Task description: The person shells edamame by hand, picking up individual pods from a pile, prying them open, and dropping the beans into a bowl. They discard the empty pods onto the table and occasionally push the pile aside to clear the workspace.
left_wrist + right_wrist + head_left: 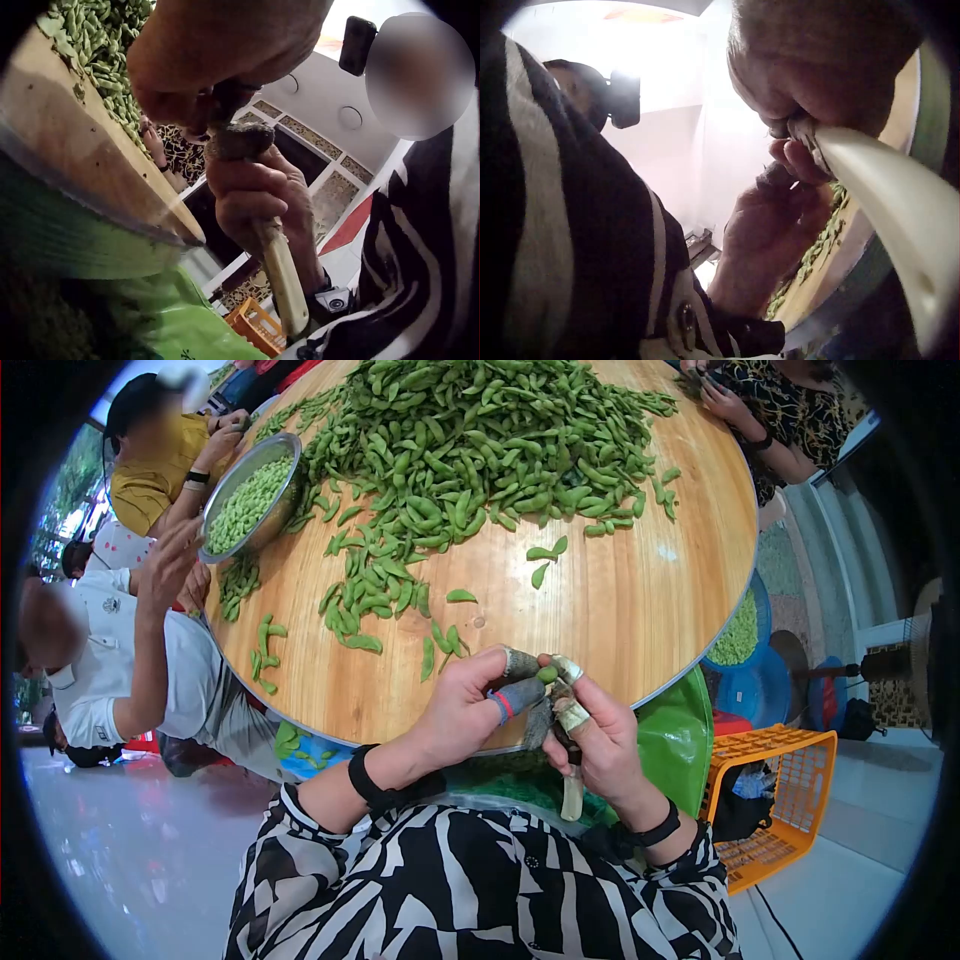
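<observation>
Above the near edge of the table, my left hand [462, 705] and right hand [606, 748] meet fingertip to fingertip. Grey wraps cover several left fingertips, one with a red and blue band; pale tape wraps the right thumb and forefinger. Between the fingertips sits a green soybean pod [547, 674], pinched by the left hand. My right hand also grips a cream-coloured tool handle [283, 281], whose end sticks out below the palm; the tool's other end is hidden by the fingers. A large heap of soybean pods [480, 450] covers the far part of the table.
The round wooden table [600, 620] carries loose pods near me. A metal bowl of shelled beans [250, 505] is at its left edge. Other people sit at the left and far right. Beside me are a green plastic sheet [680, 730], an orange crate [800, 810] and blue basins [755, 690].
</observation>
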A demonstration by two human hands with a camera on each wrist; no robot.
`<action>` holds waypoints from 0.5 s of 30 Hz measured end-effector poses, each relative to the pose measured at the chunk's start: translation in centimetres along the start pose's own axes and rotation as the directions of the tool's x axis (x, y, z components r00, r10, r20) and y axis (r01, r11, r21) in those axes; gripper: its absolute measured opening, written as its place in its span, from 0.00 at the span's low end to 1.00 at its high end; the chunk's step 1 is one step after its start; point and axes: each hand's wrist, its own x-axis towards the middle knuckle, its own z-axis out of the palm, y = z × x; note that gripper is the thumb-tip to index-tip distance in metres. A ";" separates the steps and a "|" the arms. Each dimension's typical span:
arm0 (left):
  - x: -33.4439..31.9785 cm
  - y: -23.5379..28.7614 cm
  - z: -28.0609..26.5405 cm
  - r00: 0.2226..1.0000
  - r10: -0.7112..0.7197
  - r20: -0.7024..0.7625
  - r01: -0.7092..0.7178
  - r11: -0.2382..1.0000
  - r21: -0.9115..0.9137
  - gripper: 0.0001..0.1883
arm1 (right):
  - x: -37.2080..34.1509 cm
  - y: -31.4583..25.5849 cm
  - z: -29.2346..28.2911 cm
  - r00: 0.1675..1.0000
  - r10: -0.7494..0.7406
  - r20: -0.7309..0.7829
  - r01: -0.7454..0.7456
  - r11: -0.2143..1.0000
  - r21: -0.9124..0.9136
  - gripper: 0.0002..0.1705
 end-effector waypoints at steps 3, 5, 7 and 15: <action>0.2 0.4 0.1 1.000 0.004 0.002 -0.004 1.000 0.002 0.10 | 0.2 -0.4 -0.3 1.000 0.010 0.010 -0.009 0.998 -0.056 0.24; 0.4 0.3 0.2 0.999 0.038 -0.022 -0.037 0.999 0.019 0.10 | 0.5 -0.4 -0.9 0.999 0.020 0.032 -0.018 0.998 -0.061 0.24; 0.5 0.4 0.1 0.996 0.078 -0.049 -0.076 0.996 0.041 0.10 | 0.8 -0.5 -1.0 0.998 0.026 0.060 -0.022 0.997 -0.069 0.24; 0.1 0.7 -0.5 0.970 0.243 -0.003 -0.232 0.930 0.286 0.11 | 1.2 -1.2 -0.8 0.998 -0.012 0.054 0.020 0.989 -0.149 0.23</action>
